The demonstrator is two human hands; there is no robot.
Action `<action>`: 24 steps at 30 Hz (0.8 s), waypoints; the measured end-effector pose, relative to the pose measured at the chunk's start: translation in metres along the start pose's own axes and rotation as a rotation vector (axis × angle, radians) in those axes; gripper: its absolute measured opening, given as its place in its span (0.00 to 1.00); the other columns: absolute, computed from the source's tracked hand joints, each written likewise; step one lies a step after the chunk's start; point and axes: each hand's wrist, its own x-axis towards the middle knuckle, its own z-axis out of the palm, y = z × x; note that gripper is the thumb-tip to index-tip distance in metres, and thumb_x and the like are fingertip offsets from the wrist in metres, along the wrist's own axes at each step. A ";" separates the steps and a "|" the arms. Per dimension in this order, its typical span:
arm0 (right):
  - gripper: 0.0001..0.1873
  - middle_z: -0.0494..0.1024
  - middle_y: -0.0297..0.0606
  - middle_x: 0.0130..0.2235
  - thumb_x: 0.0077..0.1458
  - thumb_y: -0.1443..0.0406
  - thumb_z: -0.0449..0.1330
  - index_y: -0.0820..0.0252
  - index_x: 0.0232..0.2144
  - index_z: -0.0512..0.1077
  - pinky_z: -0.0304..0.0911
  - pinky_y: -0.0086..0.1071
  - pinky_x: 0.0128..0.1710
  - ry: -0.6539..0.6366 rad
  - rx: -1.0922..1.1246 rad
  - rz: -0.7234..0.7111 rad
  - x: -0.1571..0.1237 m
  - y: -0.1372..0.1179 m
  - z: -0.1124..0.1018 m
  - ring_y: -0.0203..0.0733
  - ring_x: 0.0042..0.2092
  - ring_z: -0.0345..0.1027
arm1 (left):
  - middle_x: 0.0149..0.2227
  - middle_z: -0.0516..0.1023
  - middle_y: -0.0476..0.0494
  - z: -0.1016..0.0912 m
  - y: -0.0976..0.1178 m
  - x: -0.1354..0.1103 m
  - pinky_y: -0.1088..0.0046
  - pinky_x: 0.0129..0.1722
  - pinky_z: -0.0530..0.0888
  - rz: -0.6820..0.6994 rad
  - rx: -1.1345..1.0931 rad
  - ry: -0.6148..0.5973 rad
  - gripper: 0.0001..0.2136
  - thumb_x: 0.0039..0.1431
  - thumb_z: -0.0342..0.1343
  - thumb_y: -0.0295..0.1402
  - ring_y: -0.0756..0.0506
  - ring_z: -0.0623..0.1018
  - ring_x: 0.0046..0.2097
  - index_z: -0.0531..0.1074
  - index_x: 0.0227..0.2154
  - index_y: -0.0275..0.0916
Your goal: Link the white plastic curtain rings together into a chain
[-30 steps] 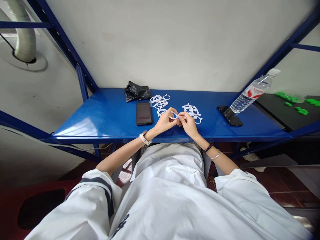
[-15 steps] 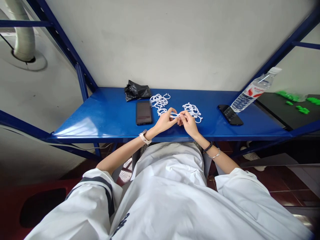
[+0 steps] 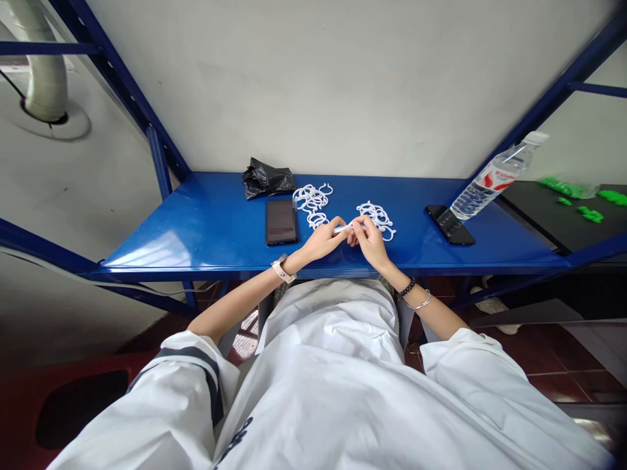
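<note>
Narrow pinch, two-handed: left hand [image 3: 321, 241] and right hand [image 3: 371, 243] are holding one white ring [image 3: 341, 229], edge-on, right of the black tablet [image 3: 281, 222]. Risk: it could be slipping free, should either pinch be slackening.

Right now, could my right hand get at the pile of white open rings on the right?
Probably yes: the right hand is just in front of the right-hand pile of white open rings, with nothing visible between them. Its fingers are pinching another white ring, though, so it may need to let go.

White ring [image 3: 341, 228], blue table [image 3: 220, 222]
</note>
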 end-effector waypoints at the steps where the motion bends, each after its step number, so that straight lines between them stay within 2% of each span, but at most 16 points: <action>1: 0.20 0.72 0.27 0.22 0.62 0.44 0.52 0.54 0.34 0.62 0.64 0.29 0.26 -0.002 0.000 0.000 0.000 0.000 0.000 0.35 0.23 0.66 | 0.17 0.63 0.56 0.000 0.000 0.000 0.76 0.24 0.58 -0.004 0.006 -0.001 0.13 0.66 0.46 0.44 0.52 0.63 0.20 0.65 0.36 0.38; 5: 0.20 0.71 0.28 0.22 0.62 0.45 0.52 0.54 0.33 0.63 0.63 0.30 0.26 -0.023 -0.005 0.006 0.000 0.001 0.000 0.35 0.23 0.67 | 0.18 0.64 0.54 0.000 0.002 0.000 0.75 0.26 0.59 -0.011 0.033 0.018 0.15 0.66 0.45 0.44 0.52 0.64 0.21 0.65 0.30 0.38; 8: 0.21 0.72 0.29 0.22 0.63 0.45 0.50 0.55 0.32 0.64 0.63 0.30 0.27 -0.101 -0.045 -0.004 0.000 0.003 0.000 0.35 0.23 0.67 | 0.17 0.63 0.53 -0.001 0.004 -0.001 0.75 0.26 0.59 -0.025 0.038 0.030 0.17 0.65 0.44 0.43 0.52 0.63 0.22 0.63 0.24 0.38; 13: 0.24 0.72 0.30 0.23 0.64 0.44 0.47 0.55 0.31 0.65 0.64 0.31 0.28 -0.191 -0.097 -0.015 -0.001 0.003 -0.001 0.36 0.24 0.68 | 0.15 0.62 0.53 -0.002 0.006 -0.003 0.76 0.24 0.60 -0.043 -0.085 0.000 0.19 0.63 0.42 0.41 0.53 0.64 0.20 0.61 0.19 0.38; 18: 0.24 0.72 0.30 0.23 0.64 0.43 0.47 0.54 0.29 0.63 0.63 0.31 0.27 -0.206 -0.064 0.006 0.000 0.001 0.000 0.36 0.24 0.67 | 0.12 0.54 0.54 -0.001 0.005 -0.001 0.76 0.21 0.60 -0.163 -0.289 -0.028 0.23 0.64 0.39 0.46 0.54 0.60 0.16 0.58 0.17 0.39; 24: 0.23 0.72 0.30 0.23 0.65 0.45 0.46 0.54 0.29 0.62 0.63 0.31 0.26 -0.215 -0.056 -0.008 -0.001 0.002 0.000 0.36 0.24 0.68 | 0.11 0.50 0.53 -0.005 0.010 0.005 0.77 0.16 0.55 -0.366 -0.604 -0.125 0.24 0.65 0.36 0.43 0.54 0.55 0.14 0.55 0.14 0.40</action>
